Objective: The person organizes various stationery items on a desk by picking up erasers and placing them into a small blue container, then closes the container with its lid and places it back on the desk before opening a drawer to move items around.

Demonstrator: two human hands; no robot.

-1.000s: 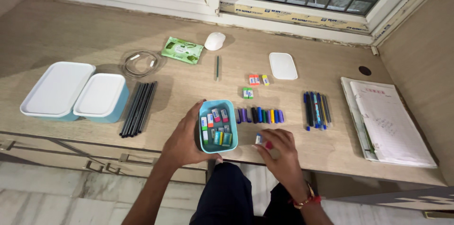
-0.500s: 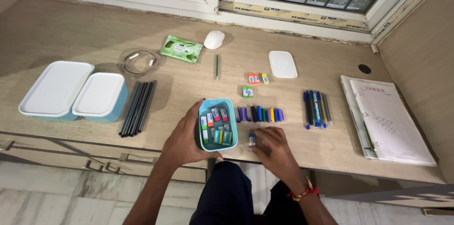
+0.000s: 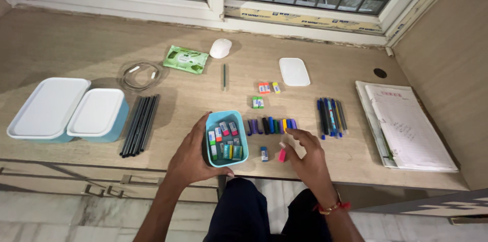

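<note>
Blue tray (image 3: 226, 117): open, at the near edge of the desk (image 3: 91, 54); holds a loose heap of small erasers in mixed colours.
Left hand (image 3: 195, 155): cupped against the tray's 9 o'clock wall, thumb on the rim, fingers wrapped round the side.
Right hand (image 3: 307, 153): at 3 o'clock of the tray, fingers spread and curled, gripping nothing.
Pink eraser (image 3: 282, 155): on the desk, just under the right fingertips; whether they touch it cannot be told.
Blue eraser (image 3: 264, 153): lying free between tray and right hand.
Row of caps (image 3: 271, 125): at 12 o'clock of the right hand, purple, black, blue and yellow pieces side by side.
Lidded boxes (image 3: 71, 110): two, closed, white lids, far toward 9 o'clock.
Black pencils (image 3: 140, 125): bundle between the boxes and the tray.
Pens (image 3: 331, 116): at 2 o'clock of the right hand.
Notebook (image 3: 401, 125): at 3 o'clock, well apart.
</note>
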